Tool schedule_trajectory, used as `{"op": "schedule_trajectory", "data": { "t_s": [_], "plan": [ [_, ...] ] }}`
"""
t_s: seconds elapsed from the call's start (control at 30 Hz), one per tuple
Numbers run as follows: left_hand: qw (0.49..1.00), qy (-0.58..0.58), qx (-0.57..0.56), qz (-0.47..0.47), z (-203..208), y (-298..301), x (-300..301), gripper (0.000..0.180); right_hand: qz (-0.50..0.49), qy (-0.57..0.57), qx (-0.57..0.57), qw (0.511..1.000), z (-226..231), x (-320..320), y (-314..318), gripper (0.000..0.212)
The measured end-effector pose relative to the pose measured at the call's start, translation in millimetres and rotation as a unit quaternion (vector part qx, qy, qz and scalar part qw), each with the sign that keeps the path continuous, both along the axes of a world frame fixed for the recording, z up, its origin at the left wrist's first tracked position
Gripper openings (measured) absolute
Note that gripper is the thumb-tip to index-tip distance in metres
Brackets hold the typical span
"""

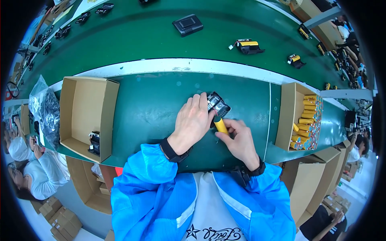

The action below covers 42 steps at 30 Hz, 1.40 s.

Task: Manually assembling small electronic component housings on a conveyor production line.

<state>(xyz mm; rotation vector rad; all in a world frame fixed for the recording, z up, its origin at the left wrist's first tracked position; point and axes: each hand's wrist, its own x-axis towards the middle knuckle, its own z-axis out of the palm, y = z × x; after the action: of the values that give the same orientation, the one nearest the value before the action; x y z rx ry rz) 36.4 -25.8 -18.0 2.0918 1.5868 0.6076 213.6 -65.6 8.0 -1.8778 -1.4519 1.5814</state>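
Above the green bench, my left hand [191, 120] is closed around a black plastic housing [219, 105] whose open inner side shows some metal or shiny parts. Its fingers hide part of the housing. Between the thumb and fingers of my right hand [241, 140] is a yellow cylindrical battery [220, 125], tilted, with its upper end close by the housing's lower edge. Whether battery and housing touch, I cannot tell. To the right, a cardboard box [286, 116] holds several more yellow batteries [307, 122] with wires along one side.
At left stands a cardboard box [86, 108] with one black housing [94, 143] inside, beside a clear plastic bag [44, 108] of dark parts. Beyond the white rail [177, 65], a black case [187, 25] and battery assemblies [248, 46] lie on a green surface. Other people sit on both sides.
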Motion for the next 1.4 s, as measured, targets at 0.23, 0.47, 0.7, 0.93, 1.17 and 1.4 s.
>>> {"op": "schedule_trajectory", "data": {
  "t_s": [0.23,0.47,0.7,0.93,1.17,1.4],
  "plan": [
    [1.0,0.018,0.016,0.02,1.4,-7.9,6.2,0.053,0.046,-0.299,0.465,0.832,-11.2,7.0,22.5,0.04],
    [0.999,0.018,0.021,0.039,-6.3,-11.8,5.0,0.052,0.029,-0.086,0.403,0.911,-11.2,-12.0,16.9,0.042],
    [0.997,0.033,0.048,0.054,-11.2,-13.0,1.3,0.052,0.102,-0.119,0.464,0.872,-16.0,-16.2,19.2,0.046],
    [0.998,0.008,0.042,0.048,-13.4,-14.9,-3.9,0.054,0.123,-0.161,0.48,0.854,-21.9,-14.1,19.2,0.05],
    [0.998,0.022,0.043,0.046,-16.2,-18.6,-2.6,0.054,0.046,-0.113,0.541,0.832,-17.2,-32.5,23.5,0.039],
    [0.996,-0.078,0.04,0.003,-11.9,-19.8,-26.9,0.052,0.074,-0.132,0.497,0.854,-26.8,-39.3,22.6,0.032]
  ]
}}
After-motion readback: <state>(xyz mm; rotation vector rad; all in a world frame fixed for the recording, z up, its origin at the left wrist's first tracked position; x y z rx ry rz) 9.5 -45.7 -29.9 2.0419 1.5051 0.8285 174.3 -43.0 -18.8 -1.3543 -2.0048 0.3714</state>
